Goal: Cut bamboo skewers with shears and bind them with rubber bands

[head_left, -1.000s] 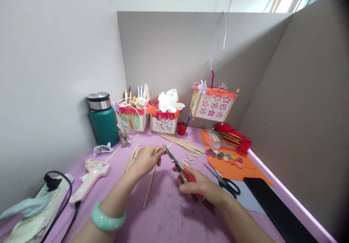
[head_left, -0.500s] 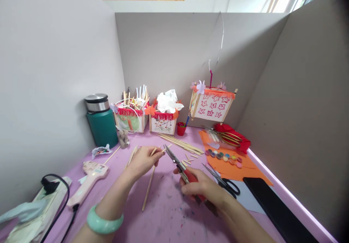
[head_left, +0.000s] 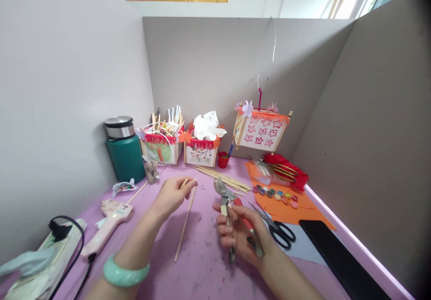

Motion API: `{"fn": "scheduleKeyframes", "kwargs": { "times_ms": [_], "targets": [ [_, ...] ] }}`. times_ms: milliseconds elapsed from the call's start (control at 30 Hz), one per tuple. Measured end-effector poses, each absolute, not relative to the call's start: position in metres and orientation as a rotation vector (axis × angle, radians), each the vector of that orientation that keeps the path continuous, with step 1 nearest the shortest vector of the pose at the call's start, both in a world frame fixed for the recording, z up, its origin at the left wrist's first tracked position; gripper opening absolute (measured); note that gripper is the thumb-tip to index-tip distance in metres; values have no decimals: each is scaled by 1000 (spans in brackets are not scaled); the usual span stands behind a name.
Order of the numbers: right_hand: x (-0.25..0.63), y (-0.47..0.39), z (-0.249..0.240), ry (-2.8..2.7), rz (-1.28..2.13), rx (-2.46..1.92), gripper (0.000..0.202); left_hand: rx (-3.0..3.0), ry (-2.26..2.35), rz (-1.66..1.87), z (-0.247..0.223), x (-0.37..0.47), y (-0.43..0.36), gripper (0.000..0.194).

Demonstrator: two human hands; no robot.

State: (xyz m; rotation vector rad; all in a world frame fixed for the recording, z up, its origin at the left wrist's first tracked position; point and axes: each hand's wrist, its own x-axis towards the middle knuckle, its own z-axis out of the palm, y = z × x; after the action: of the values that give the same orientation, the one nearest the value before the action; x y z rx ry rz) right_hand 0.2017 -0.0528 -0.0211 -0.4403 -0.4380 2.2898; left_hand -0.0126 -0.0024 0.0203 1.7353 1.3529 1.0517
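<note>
My left hand (head_left: 173, 196) is closed in a pinch, with the end of a short wooden stick (head_left: 183, 183) showing above its fingers. A longer thin wooden stick (head_left: 184, 228) slants from the fingertips down towards the front of the table; whether the fingers grip it too I cannot tell. My right hand (head_left: 240, 232) holds red-handled cutting pliers (head_left: 225, 196), palm turned partly up. The handles are spread, and the metal jaws point up and away from me, apart from the sticks in my left hand.
Loose sticks (head_left: 222, 178) lie behind the pliers. Black-handled scissors (head_left: 281, 234), a paint strip (head_left: 276, 194) and a black slab (head_left: 336, 255) are at right. A glue gun (head_left: 112, 221) and green flask (head_left: 125, 154) stand left. Decorated boxes (head_left: 201, 154) and a hanging lantern (head_left: 261, 131) line the back.
The pliers have drawn back from the stick tip, and their handles have spread as my right hand turned palm up. My left hand has shifted slightly left.
</note>
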Motion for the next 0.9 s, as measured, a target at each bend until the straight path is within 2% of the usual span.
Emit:
{"fn": "scheduleKeyframes", "kwargs": {
  "times_ms": [100,233,433,633,733,900],
  "targets": [
    [198,-47,-32,-239,2258,-434,29,1765,1389,1050,18,-11,-3,38],
    [190,-51,-37,-252,2238,-342,30,1794,1397,971,19,-8,-7,41],
    [186,-58,-28,-382,2154,-311,35,1767,1379,967,20,-7,-8,37],
    [190,-60,-20,-743,1974,-545,37,1713,1264,964,21,-6,-9,32],
    [186,-68,-14,-1135,1764,-815,46,1656,1145,953,24,-7,-9,32],
    [181,-79,-3,-1758,1103,-1070,48,1620,1044,958,27,-9,-9,33]
  ]
}}
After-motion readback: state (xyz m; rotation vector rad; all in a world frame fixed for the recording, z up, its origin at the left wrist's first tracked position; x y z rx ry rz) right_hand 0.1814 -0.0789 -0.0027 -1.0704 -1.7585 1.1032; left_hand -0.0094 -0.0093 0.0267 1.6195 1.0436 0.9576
